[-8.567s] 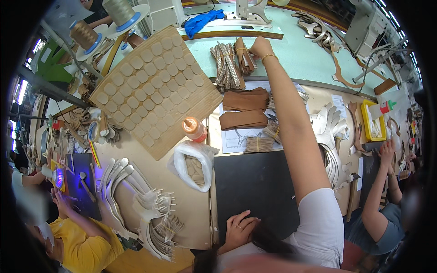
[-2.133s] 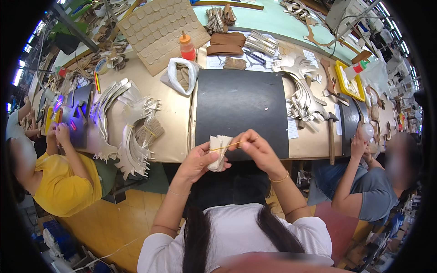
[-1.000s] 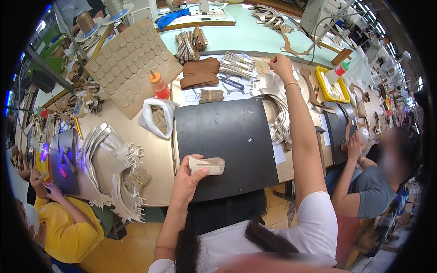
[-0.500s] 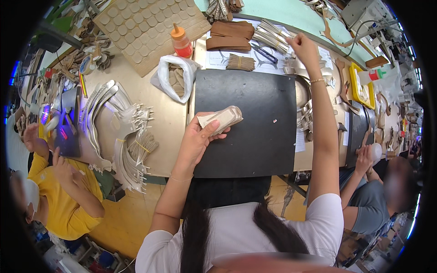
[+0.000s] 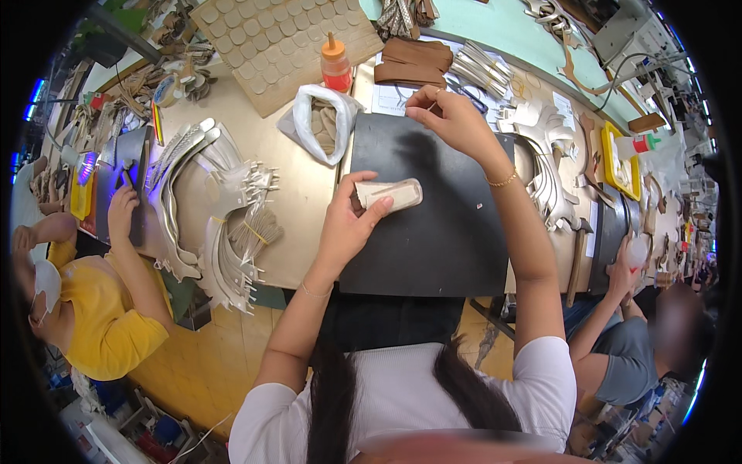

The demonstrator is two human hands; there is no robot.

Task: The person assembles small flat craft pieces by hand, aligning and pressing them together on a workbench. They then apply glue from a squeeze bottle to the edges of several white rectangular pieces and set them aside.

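My left hand [image 5: 352,224] is closed around a short stack of pale beige pieces [image 5: 398,195], held over the black mat [image 5: 433,255]. The stack's rounded end points right. My right hand [image 5: 452,127] is raised over the mat's far edge, fingertips pinched together. Whatever they hold, if anything, is too small to make out. Its shadow falls on the mat. Beyond that hand lie folded brown strips [image 5: 413,62] and a bundle of silvery strips [image 5: 481,68]. Thin yellowish rubber bands [image 5: 525,83] rest on the paper to the right.
An open white bag of beige pieces [image 5: 325,127] and an orange-capped bottle [image 5: 335,66] stand far left of the mat. Silvery cut straps [image 5: 209,185] cover the left side, more [image 5: 545,147] the right, near a hammer [image 5: 578,255]. Co-workers sit on both sides.
My right hand has moved left from beside the silvery strips to the mat's far edge. My left hand still holds the beige stack, now turned flatter. The view has shifted slightly.
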